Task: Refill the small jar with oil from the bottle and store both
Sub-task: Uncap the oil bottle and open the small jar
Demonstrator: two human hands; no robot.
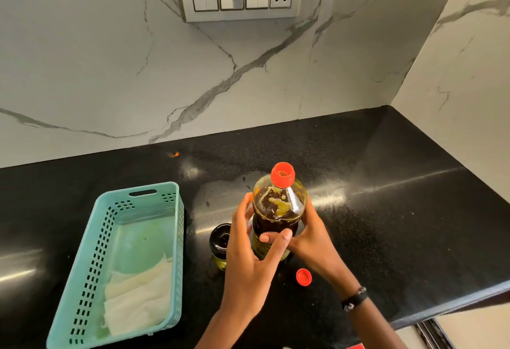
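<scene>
Both hands, left hand (249,249) and right hand (309,238), are curling fingers around the upright oil bottle (277,216) near the counter's (386,183) front edge. Its red cap (283,173) is sitting on, so storing seems underway; next, lifting it clear of the small jar (219,241) just beside it

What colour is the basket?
Light teal basket, seen in the head view.

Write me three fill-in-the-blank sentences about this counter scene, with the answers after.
1. Both hands, left hand and right hand, hold the ____.
2. The loose red cap lies on the ____.
3. The white cloth lies inside the teal ____.

Missing words: bottle; counter; basket.
</scene>
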